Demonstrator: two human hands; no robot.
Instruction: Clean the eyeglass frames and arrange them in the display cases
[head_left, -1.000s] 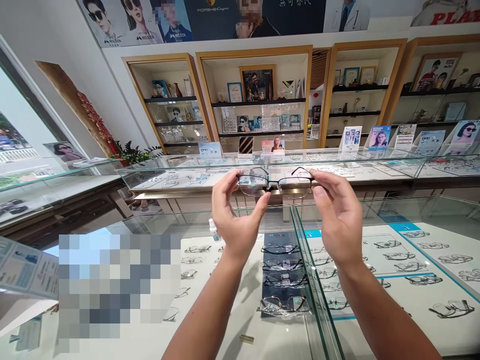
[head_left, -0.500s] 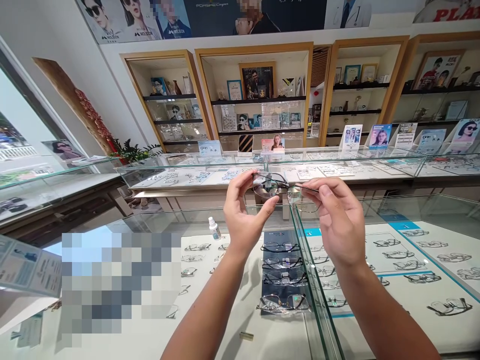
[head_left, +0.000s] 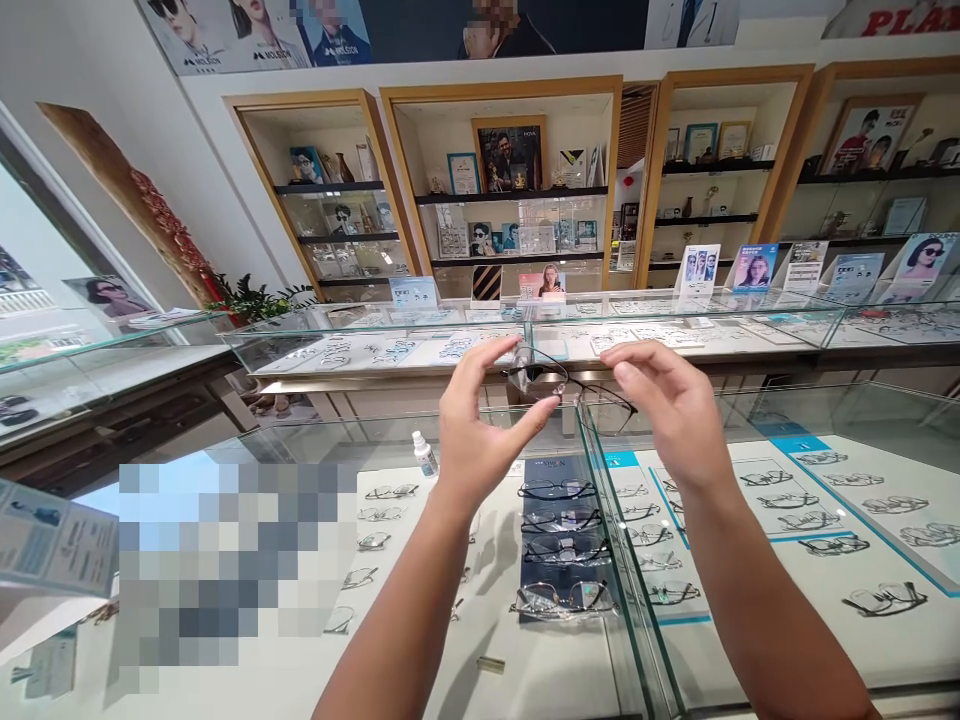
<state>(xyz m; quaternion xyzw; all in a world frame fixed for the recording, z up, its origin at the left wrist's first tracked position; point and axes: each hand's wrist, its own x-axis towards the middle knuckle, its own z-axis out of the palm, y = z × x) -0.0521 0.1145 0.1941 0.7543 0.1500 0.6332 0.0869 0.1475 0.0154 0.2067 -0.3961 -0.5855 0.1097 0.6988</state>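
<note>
A pair of thin dark-framed eyeglasses (head_left: 574, 382) is held up over the glass counter, tilted down to the right. My left hand (head_left: 491, 425) grips its left side between thumb and fingers. Beside its right end is my right hand (head_left: 667, 405), thumb and fingers apart; whether a fingertip touches the frame is too small to tell. Below, several glasses lie in a column on a dark blue display strip (head_left: 534, 570).
A small white bottle (head_left: 425, 455) stands left of my left hand. A glass divider (head_left: 626, 540) runs through the counter (head_left: 555, 690). More glasses lie on both sides. Across the aisle stands another glass showcase (head_left: 360, 368). A small gold block (head_left: 491, 664) lies near the front.
The fingers of my right hand have opened away from the temple arm they pinched. The glasses have tilted, their right side lower. The view has shifted slightly.
</note>
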